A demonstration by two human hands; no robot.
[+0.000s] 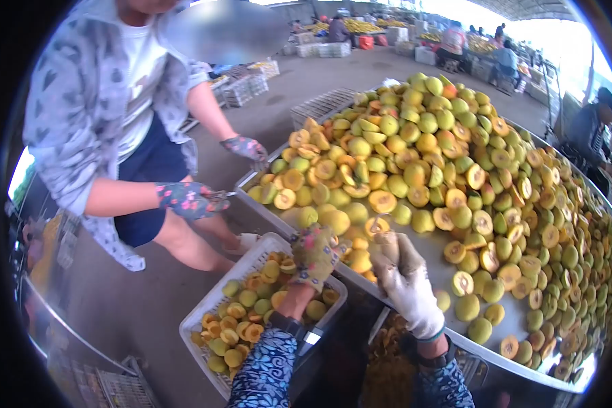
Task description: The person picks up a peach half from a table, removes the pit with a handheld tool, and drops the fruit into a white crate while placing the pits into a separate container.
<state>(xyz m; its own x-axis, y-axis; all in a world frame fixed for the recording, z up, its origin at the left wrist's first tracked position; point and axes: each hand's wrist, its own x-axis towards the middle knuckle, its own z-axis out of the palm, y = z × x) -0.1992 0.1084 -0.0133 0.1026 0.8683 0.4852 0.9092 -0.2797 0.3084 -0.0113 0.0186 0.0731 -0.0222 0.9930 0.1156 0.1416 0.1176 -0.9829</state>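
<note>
My left hand, in a flowered glove, is curled at the near edge of the metal table, above the white crate. Its fingers are bent, and what they hold, if anything, is hidden. Beside it, over the table edge, my right hand wears a soiled white glove with its fingers closed. A thin metal tool with what looks like a looped tip sticks out from those fingers, in front of a halved fruit. Yellow-green fruit, like peaches or apricots, lies heaped on the table, many cut in half with brown centres.
A white plastic crate of fruit halves stands below my left arm. Across the table corner, another person's gloved hand holds a small metal tool. A container of brown pieces sits below my right arm. Further crates and people are behind.
</note>
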